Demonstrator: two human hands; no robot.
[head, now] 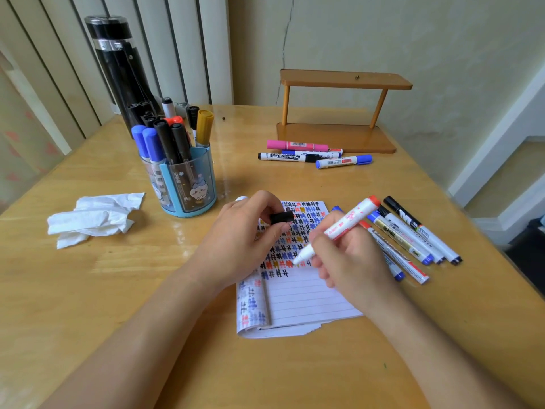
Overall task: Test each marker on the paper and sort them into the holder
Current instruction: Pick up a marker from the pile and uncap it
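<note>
My right hand (351,261) grips a white marker with a red end (342,228), its tip touching the lined paper pad (309,299) among rows of coloured test marks. My left hand (241,231) rests on the pad's left side and pinches a black cap (281,217). A blue holder (188,184) stands behind my left hand with several blue, black, red and gold markers upright in it. Several loose markers (413,240) lie to the right of the pad. Another small pile of markers (312,154) lies further back.
A crumpled white tissue (94,216) lies at the left. A tall black bottle (121,72) stands behind the holder. A small orange-brown shelf (339,113) sits at the back by the wall. The table's right edge runs close to the loose markers.
</note>
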